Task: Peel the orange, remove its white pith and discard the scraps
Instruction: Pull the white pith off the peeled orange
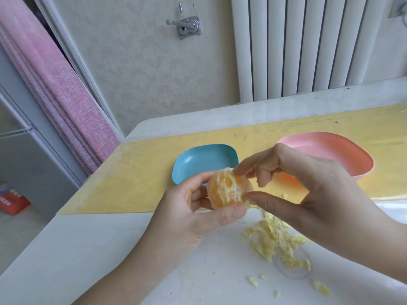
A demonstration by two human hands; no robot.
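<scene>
A peeled orange (229, 190) with white pith strands across its top is held over the table's front part. My left hand (193, 208) grips it from below and the left, thumb along its lower edge. My right hand (308, 186) reaches in from the right, its forefinger touching the orange's top and its thumb touching the lower right side. A pile of pale yellow pith scraps (275, 241) lies on the white table surface below my right hand.
A blue dish (204, 161) stands behind the orange on a yellow mat (141, 177). A pink bowl (343, 148) sits to its right, partly behind my right hand. A radiator and wall stand beyond the table; the table's left edge drops to the floor.
</scene>
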